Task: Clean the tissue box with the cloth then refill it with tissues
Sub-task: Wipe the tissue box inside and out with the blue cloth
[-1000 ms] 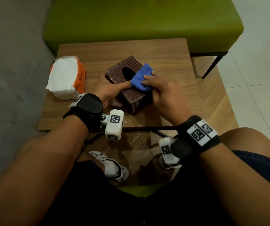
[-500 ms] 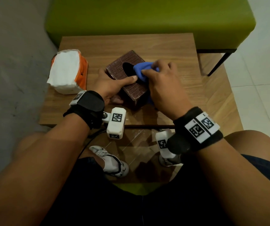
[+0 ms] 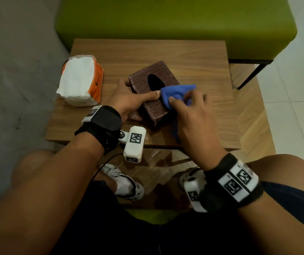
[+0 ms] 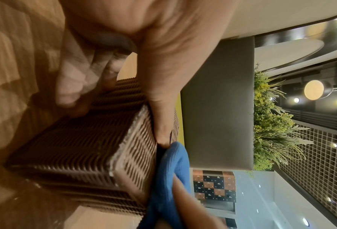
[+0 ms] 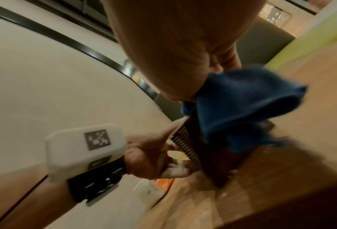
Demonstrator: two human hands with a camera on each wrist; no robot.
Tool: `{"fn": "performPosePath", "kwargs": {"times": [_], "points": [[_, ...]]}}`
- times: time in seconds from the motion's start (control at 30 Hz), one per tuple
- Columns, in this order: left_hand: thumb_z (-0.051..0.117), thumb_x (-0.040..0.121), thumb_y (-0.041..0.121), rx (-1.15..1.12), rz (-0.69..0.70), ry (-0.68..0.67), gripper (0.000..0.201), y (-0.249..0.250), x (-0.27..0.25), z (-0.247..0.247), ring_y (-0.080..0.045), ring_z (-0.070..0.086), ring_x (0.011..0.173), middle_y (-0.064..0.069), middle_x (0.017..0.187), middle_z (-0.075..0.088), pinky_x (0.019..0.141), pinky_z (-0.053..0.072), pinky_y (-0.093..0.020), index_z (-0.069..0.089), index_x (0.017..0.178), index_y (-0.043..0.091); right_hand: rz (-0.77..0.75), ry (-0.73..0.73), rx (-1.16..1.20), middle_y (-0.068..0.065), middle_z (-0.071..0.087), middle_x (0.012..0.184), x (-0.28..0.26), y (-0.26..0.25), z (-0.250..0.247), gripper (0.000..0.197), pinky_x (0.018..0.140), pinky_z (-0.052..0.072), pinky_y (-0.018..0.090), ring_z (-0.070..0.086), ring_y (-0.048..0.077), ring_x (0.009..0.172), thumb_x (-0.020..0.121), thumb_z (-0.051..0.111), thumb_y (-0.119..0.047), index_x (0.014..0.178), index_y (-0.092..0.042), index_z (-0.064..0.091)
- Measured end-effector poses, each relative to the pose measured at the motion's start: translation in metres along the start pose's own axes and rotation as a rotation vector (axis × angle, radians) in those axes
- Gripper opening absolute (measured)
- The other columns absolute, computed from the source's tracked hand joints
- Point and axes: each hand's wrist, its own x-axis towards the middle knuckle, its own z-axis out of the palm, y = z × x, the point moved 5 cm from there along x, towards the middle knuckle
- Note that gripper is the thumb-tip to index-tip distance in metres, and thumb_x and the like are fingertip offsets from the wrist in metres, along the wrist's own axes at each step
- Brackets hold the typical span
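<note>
A brown woven tissue box (image 3: 144,78) with a dark oval slot stands in the middle of the wooden table (image 3: 184,57). My left hand (image 3: 129,98) grips its near-left side, thumb laid across the top and fingers curled on the side wall (image 4: 75,86). A bunched blue cloth (image 3: 177,92) lies pressed against the box's near-right top edge, pinched by my right hand (image 3: 189,111). In the left wrist view the box (image 4: 75,155) fills the middle and the cloth (image 4: 171,170) touches its corner. In the right wrist view the cloth (image 5: 242,105) drapes over the box (image 5: 189,148).
An opened orange pack of white tissues (image 3: 79,80) lies at the table's left edge. A green upholstered bench (image 3: 175,21) stands behind the table, one black leg (image 3: 254,74) at the right. My knees and a white shoe (image 3: 127,183) are below the near edge.
My right hand has drawn the blue cloth back from the slot toward the near-right edge of the box top. The left hand keeps its hold on the box.
</note>
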Motion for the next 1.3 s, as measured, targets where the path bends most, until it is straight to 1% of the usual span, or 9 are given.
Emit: {"fn": "performPosePath", "kwargs": {"times": [0.23, 0.4, 0.57, 0.67, 0.87, 1.0, 1.1, 1.2, 1.3], "points": [[0.100, 0.067, 0.040, -0.003, 0.003, 0.019, 0.091, 0.002, -0.005, 0.004, -0.029, 0.076, 0.101, -0.001, 0.123, 0.069, 0.054, 0.064, -0.044, 0.038, 0.133, 0.029, 0.125, 0.105, 0.077, 0.013, 0.049, 0.131, 0.012, -0.002, 0.001, 0.031, 0.081, 0.031, 0.028, 0.045, 0.030, 0.115, 0.103, 0.054, -0.016, 0.130, -0.023, 0.067], [0.101, 0.063, 0.047, 0.031, -0.006, 0.016, 0.095, 0.005, -0.007, 0.006, -0.034, 0.074, 0.101, -0.004, 0.125, 0.067, 0.048, 0.059, -0.036, 0.038, 0.133, 0.029, -0.114, 0.042, 0.092, 0.016, 0.051, 0.136, -0.020, -0.007, 0.008, 0.039, 0.082, 0.037, 0.027, 0.047, 0.030, 0.118, 0.098, 0.063, -0.008, 0.135, -0.019, 0.066], [0.100, 0.065, 0.044, -0.001, 0.017, 0.029, 0.095, 0.004, -0.010, 0.007, -0.030, 0.075, 0.100, -0.001, 0.121, 0.066, 0.050, 0.061, -0.038, 0.037, 0.134, 0.027, 0.024, 0.146, 0.110, 0.013, 0.055, 0.145, -0.006, -0.005, 0.006, 0.041, 0.086, 0.037, 0.032, 0.049, 0.035, 0.112, 0.097, 0.053, -0.007, 0.132, -0.020, 0.068], [0.103, 0.042, 0.063, -0.033, 0.068, 0.079, 0.114, 0.007, -0.010, 0.005, -0.024, 0.077, 0.096, 0.000, 0.114, 0.073, 0.069, 0.067, -0.046, 0.048, 0.133, 0.022, -0.165, 0.031, 0.120, 0.010, 0.052, 0.153, -0.036, -0.027, 0.017, 0.049, 0.082, 0.041, 0.031, 0.049, 0.032, 0.113, 0.093, 0.067, -0.006, 0.140, -0.021, 0.064], [0.080, 0.015, 0.098, 0.043, -0.061, 0.051, 0.146, -0.012, -0.019, 0.006, -0.024, 0.069, 0.108, 0.001, 0.139, 0.063, 0.058, 0.063, -0.044, 0.053, 0.145, 0.035, -0.040, 0.128, 0.239, 0.006, 0.061, 0.150, 0.012, 0.019, 0.006, 0.043, 0.085, 0.026, 0.025, 0.040, 0.022, 0.100, 0.099, 0.041, -0.020, 0.128, -0.019, 0.073], [0.072, 0.065, 0.090, 0.074, -0.122, -0.045, 0.111, 0.000, -0.059, -0.009, -0.029, 0.058, 0.130, -0.003, 0.147, 0.057, 0.102, 0.055, -0.055, 0.050, 0.152, 0.024, -0.181, 0.037, 0.232, 0.008, 0.062, 0.149, 0.024, 0.035, -0.001, 0.043, 0.084, 0.024, 0.025, 0.048, 0.025, 0.098, 0.099, 0.039, -0.020, 0.123, -0.017, 0.074], [0.072, 0.080, 0.078, 0.072, -0.079, -0.005, 0.081, 0.013, -0.059, -0.026, -0.027, 0.063, 0.122, -0.006, 0.136, 0.068, 0.106, 0.052, -0.046, 0.067, 0.134, 0.018, -0.246, -0.017, 0.231, 0.008, 0.062, 0.149, 0.032, 0.044, -0.008, 0.042, 0.087, 0.029, 0.029, 0.048, 0.026, 0.100, 0.095, 0.047, -0.003, 0.123, -0.016, 0.076], [0.080, 0.084, 0.063, 0.138, 0.029, 0.041, 0.046, 0.031, -0.042, -0.029, -0.019, 0.064, 0.092, 0.000, 0.102, 0.069, 0.073, 0.055, -0.028, 0.066, 0.096, 0.020, -0.284, -0.081, 0.185, 0.006, 0.060, 0.152, 0.034, 0.051, -0.011, 0.049, 0.087, 0.031, 0.028, 0.049, 0.030, 0.104, 0.094, 0.052, 0.009, 0.127, -0.019, 0.074], [0.090, 0.079, 0.051, 0.215, 0.060, -0.035, 0.056, 0.037, -0.025, -0.022, -0.014, 0.074, 0.087, 0.001, 0.109, 0.076, 0.051, 0.054, -0.023, 0.068, 0.120, 0.018, -0.284, -0.106, 0.140, 0.004, 0.058, 0.154, 0.039, 0.053, -0.014, 0.049, 0.085, 0.028, 0.026, 0.049, 0.031, 0.106, 0.096, 0.052, 0.007, 0.129, -0.022, 0.073]]}}
